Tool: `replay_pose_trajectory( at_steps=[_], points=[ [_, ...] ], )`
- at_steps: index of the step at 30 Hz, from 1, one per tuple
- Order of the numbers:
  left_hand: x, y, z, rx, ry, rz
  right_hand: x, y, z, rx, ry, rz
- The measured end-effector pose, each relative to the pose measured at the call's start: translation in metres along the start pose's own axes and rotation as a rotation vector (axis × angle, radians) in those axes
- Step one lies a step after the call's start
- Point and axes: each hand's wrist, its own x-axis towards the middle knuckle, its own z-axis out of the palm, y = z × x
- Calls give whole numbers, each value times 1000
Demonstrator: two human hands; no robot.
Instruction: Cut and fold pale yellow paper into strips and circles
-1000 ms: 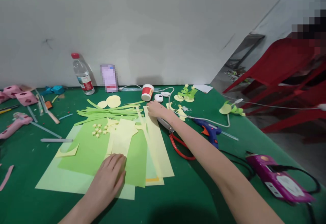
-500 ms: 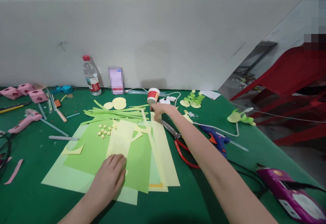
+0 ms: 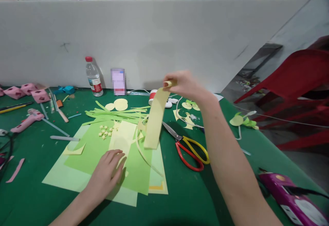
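Lifted above the table, my right hand (image 3: pixel 183 86) pinches the top end of a pale yellow paper strip (image 3: pixel 155 120), which hangs down over the paper pile. My left hand (image 3: pixel 106 171) lies with fingers loosely stretched at the lower edge of a yellow paper piece (image 3: pixel 123 133). Beneath are green paper sheets (image 3: pixel 137 171). Small folded paper stars (image 3: pixel 104 132) sit on the green sheet. Thin green paper strips (image 3: pixel 115 116) lie behind them. Scissors (image 3: pixel 185 143) with one red and one yellow handle rest to the right, under my right forearm.
A water bottle (image 3: pixel 94 78) and a phone (image 3: pixel 118 82) stand by the white panel (image 3: pixel 144 37). A paper cup (image 3: pixel 152 96) lies behind the strip. Glue sticks (image 3: pixel 64 138) and a pink glue gun (image 3: pixel 28 121) are left; a purple corded device (image 3: pixel 290 195) is right.
My right hand has raised the yellow strip's far end off the pile. A thin yellow strip has shifted and curled. The scissors now show fully. My left hand has barely moved.
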Motion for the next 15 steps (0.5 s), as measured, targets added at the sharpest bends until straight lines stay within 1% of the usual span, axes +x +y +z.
replay_pose_trajectory(
  at_steps=[2, 3, 6, 7, 9, 10, 12, 13, 15],
  points=[
    [3, -2, -2, -53, 6, -25, -12, -15, -21, -139, 214, 83],
    [4, -3, -3, -72, 7, -35, -19, -22, -29, -202, 275, 108],
    [2, -1, -4, -92, -2, -42, -43, -45, -44, -291, 392, 134],
    [1, 2, -4, -98, -9, -36, -52, -52, -47, -322, 445, 121],
    [-4, 13, -8, -155, -33, -15, -73, -64, -49, -317, 487, 42],
    [-6, 20, -11, -199, -38, -3, -83, -69, -50, -268, 467, -24],
    [-9, 38, -19, -288, 11, 14, -103, -77, -49, -99, 342, -182],
    [-10, 47, -24, -310, 71, 22, -113, -80, -49, -9, 260, -263],
    [-7, 66, -34, -302, 247, 39, -128, -83, -48, 130, 129, -380]
  ],
)
